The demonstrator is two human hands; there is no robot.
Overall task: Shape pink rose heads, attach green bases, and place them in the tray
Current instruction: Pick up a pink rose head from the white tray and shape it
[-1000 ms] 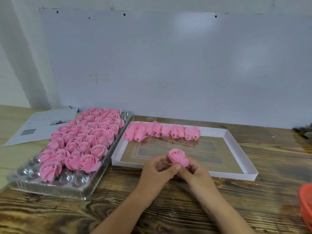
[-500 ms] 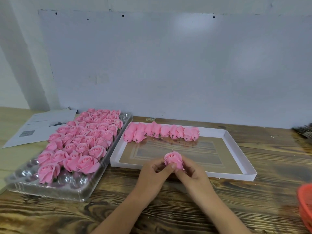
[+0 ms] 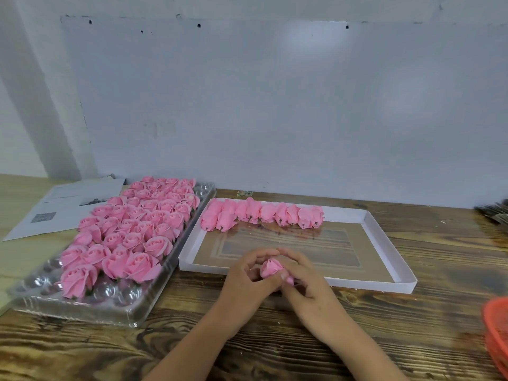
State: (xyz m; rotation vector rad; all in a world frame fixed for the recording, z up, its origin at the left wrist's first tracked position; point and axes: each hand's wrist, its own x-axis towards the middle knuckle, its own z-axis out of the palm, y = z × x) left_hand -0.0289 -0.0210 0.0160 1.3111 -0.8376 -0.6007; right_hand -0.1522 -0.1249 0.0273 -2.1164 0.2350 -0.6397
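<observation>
A single pink fabric rose head (image 3: pixel 270 268) sits between both hands just above the dark wooden table (image 3: pixel 357 339), close to the near long wall of the shallow white cardboard tray (image 3: pixel 384 235). The left hand (image 3: pixel 247 276) curls its fingers round the rose's left side, its thumb pressing across the lower petals. The right hand (image 3: pixel 305 276) wraps the right side, fingers arched over the top of the bloom; both hands hold the flower, and their fingertips almost meet above it. What is under the rose is hidden by the hands.

Inside the white tray, a row of pink closed rose heads (image 3: pixel 261 214) lies along the far wall, from the far left corner to past the middle, with dark bases pointing toward the person. Left of that tray, touching or just beside it, a clear plastic blister tray (image 3: pixel 115 312) holds many open pink roses (image 3: pixel 132 232); its near row of cups is mostly bare. Printed paper sheets (image 3: pixel 63 207) lie at the table's far left edge, and an orange basket rim (image 3: pixel 497 325) shows at the right edge.
</observation>
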